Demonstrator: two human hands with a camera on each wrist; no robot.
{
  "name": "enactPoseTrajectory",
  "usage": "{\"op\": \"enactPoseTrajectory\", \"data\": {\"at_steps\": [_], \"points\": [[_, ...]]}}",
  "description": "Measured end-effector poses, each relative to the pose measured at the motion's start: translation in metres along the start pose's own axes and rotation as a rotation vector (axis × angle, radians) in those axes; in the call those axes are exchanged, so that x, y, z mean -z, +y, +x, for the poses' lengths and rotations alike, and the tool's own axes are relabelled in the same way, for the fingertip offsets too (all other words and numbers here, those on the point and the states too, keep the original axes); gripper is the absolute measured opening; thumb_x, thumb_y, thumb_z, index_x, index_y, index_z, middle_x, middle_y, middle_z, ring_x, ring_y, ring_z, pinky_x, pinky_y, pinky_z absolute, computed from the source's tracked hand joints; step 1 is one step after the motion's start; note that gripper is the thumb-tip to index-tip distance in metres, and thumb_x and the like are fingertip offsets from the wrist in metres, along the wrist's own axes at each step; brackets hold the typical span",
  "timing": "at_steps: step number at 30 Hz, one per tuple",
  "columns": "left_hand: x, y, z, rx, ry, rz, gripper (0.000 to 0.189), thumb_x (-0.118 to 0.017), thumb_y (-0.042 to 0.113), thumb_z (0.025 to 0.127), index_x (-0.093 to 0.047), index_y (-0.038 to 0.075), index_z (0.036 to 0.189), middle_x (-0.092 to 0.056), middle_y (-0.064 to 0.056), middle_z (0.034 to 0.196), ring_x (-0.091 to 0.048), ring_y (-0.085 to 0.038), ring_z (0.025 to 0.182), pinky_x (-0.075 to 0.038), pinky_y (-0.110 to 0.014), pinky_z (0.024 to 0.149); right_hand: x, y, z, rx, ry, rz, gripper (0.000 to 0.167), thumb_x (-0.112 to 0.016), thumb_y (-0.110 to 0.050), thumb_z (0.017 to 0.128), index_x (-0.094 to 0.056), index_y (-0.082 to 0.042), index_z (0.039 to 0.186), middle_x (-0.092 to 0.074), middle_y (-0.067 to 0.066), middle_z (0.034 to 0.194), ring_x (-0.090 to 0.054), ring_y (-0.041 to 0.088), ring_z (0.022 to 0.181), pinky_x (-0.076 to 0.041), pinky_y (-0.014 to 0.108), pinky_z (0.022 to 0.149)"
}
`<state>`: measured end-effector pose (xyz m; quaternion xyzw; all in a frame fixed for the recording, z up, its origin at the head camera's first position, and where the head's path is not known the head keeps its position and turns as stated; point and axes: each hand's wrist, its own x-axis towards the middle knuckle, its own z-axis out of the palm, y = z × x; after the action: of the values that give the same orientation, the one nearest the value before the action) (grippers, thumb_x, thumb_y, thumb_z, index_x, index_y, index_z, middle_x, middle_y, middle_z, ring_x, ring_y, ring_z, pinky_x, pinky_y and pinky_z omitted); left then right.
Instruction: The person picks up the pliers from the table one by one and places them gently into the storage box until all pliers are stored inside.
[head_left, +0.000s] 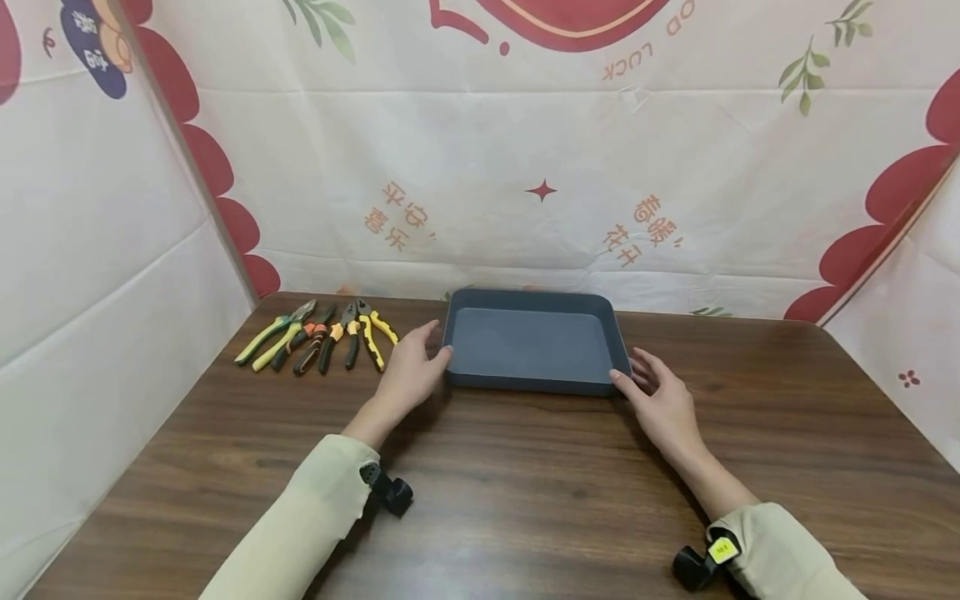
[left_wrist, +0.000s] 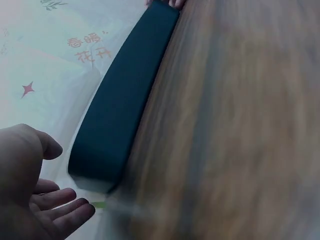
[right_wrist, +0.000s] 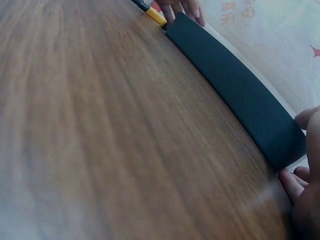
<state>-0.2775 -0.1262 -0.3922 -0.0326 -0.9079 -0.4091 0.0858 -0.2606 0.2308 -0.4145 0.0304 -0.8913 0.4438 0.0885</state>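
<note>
A shallow dark blue-grey rectangular tray point(head_left: 528, 386) lies flat at the back of the wooden table. Beside its left end is my left hand point(head_left: 412, 367), fingers loosely extended and thumb near the rim; the left wrist view shows a gap between this hand point(left_wrist: 35, 185) and the tray corner point(left_wrist: 100, 165). My right hand point(head_left: 663, 408) holds the front right corner, thumb at the rim and fingers along the outer side. In the right wrist view, that hand's thumb point(right_wrist: 306, 117) meets the tray's upper edge, with fingertips low at the corner.
Several pliers lie in a row at the back left: green-handled pliers point(head_left: 273, 340), orange-and-black ones point(head_left: 341, 337) and yellow-and-black ones point(head_left: 371, 333). A printed white cloth point(head_left: 480, 167) hangs behind the wooden table point(head_left: 525, 483), with white cloth sides left and right.
</note>
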Motion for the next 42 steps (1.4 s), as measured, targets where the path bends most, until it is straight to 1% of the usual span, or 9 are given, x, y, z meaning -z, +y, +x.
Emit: {"op": "enactPoseTrajectory", "data": {"at_steps": [5,8,10,14,17,25,28,34,42], "points": [[0.023,0.002,0.005,-0.031,0.106,0.334,0.053,-0.058,0.032,0.099,-0.052,0.006,0.145,-0.057,-0.018,0.142,-0.058,-0.035,0.128,-0.054,-0.052,0.097,-0.002,-0.001,0.002,0.011,0.005,-0.017,0.072,-0.057,-0.049,0.100,-0.039,-0.007,0.155,-0.055,0.025,0.147,-0.057,0.042,0.132,-0.046,0.055,0.106],[0.037,0.000,0.007,0.042,0.166,0.537,0.055,-0.057,0.037,0.099,-0.054,0.002,0.142,-0.056,-0.022,0.138,-0.056,-0.040,0.125,-0.055,-0.054,0.093,-0.004,-0.002,0.003,0.020,0.011,-0.025,0.070,-0.057,-0.049,0.100,-0.041,-0.007,0.154,-0.057,0.025,0.144,-0.059,0.041,0.130,-0.047,0.055,0.105],[0.045,-0.002,0.007,0.135,0.165,0.594,0.062,-0.056,0.043,0.100,-0.051,-0.002,0.142,-0.055,-0.026,0.136,-0.055,-0.043,0.123,-0.054,-0.055,0.091,-0.005,-0.002,0.004,0.030,0.012,-0.030,0.069,-0.058,-0.048,0.100,-0.043,-0.007,0.154,-0.058,0.025,0.143,-0.060,0.041,0.129,-0.047,0.055,0.105],[0.051,-0.006,0.008,0.290,0.110,0.587,0.079,-0.053,0.052,0.099,-0.039,-0.007,0.149,-0.045,-0.032,0.140,-0.049,-0.048,0.126,-0.052,-0.058,0.092,-0.006,-0.001,0.004,0.045,0.018,-0.038,0.064,-0.058,-0.046,0.100,-0.046,-0.010,0.153,-0.061,0.025,0.140,-0.062,0.040,0.127,-0.049,0.055,0.103],[0.051,-0.008,0.011,0.341,0.088,0.549,0.088,-0.051,0.057,0.098,-0.030,-0.007,0.154,-0.038,-0.036,0.144,-0.046,-0.052,0.128,-0.051,-0.059,0.094,-0.006,0.000,0.005,0.051,0.024,-0.043,0.062,-0.058,-0.045,0.101,-0.048,-0.012,0.151,-0.062,0.025,0.137,-0.062,0.041,0.125,-0.049,0.056,0.102],[0.041,-0.012,0.022,0.421,0.024,0.568,0.100,-0.050,0.065,0.095,-0.026,-0.013,0.152,-0.036,-0.038,0.147,-0.056,-0.050,0.119,-0.054,-0.055,0.089,-0.007,0.003,0.003,0.054,0.028,-0.051,0.061,-0.059,-0.045,0.100,-0.050,-0.013,0.150,-0.063,0.024,0.137,-0.063,0.040,0.123,-0.048,0.056,0.102],[0.034,-0.015,0.024,0.449,0.027,0.557,0.102,-0.052,0.065,0.094,-0.024,-0.015,0.151,-0.039,-0.038,0.143,-0.059,-0.050,0.115,-0.055,-0.055,0.088,-0.008,0.005,0.001,0.042,0.028,-0.046,0.061,-0.060,-0.045,0.100,-0.051,-0.013,0.150,-0.063,0.023,0.137,-0.063,0.040,0.124,-0.048,0.056,0.102],[0.030,-0.015,0.028,0.454,0.043,0.558,0.104,-0.055,0.066,0.093,-0.024,-0.016,0.150,-0.040,-0.038,0.139,-0.062,-0.047,0.106,-0.056,-0.053,0.082,-0.008,0.006,0.000,0.049,0.042,-0.032,0.059,-0.061,-0.044,0.099,-0.053,-0.012,0.148,-0.065,0.023,0.135,-0.064,0.039,0.123,-0.049,0.055,0.102],[0.028,-0.015,0.037,0.483,0.039,0.592,0.110,-0.058,0.068,0.090,-0.021,-0.013,0.154,-0.040,-0.037,0.143,-0.058,-0.049,0.115,-0.055,-0.052,0.085,-0.003,0.006,0.001,0.048,0.031,-0.033,0.060,-0.060,-0.045,0.100,-0.051,-0.013,0.149,-0.065,0.023,0.135,-0.063,0.040,0.124,-0.049,0.055,0.102]]}}
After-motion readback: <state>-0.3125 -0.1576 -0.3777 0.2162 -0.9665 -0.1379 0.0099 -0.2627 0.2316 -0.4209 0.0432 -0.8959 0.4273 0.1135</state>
